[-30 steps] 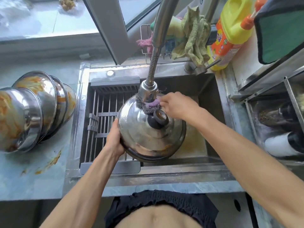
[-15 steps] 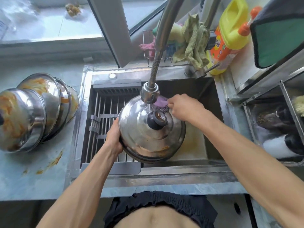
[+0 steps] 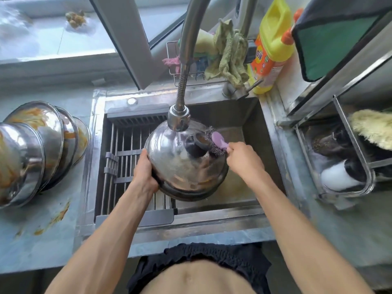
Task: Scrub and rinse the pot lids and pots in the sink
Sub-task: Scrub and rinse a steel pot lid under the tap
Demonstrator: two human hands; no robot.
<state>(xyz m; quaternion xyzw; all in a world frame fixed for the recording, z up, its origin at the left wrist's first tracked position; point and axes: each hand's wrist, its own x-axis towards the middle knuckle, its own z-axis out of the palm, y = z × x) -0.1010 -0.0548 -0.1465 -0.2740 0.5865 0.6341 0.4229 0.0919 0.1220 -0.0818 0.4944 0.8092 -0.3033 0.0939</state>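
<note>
While the left hand (image 3: 144, 172) grips the tilted lid (image 3: 186, 164), knob up, the right hand (image 3: 244, 158) pinches the scrubber (image 3: 216, 143).

Both forearms reach forward, the left hand (image 3: 143, 174) gripping with curled fingers, the right hand (image 3: 244, 159) closed in a fist.

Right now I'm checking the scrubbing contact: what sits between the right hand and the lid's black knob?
In the head view, the wire scrubber with its purple handle lies between the right hand and the knob of the lid.
</note>
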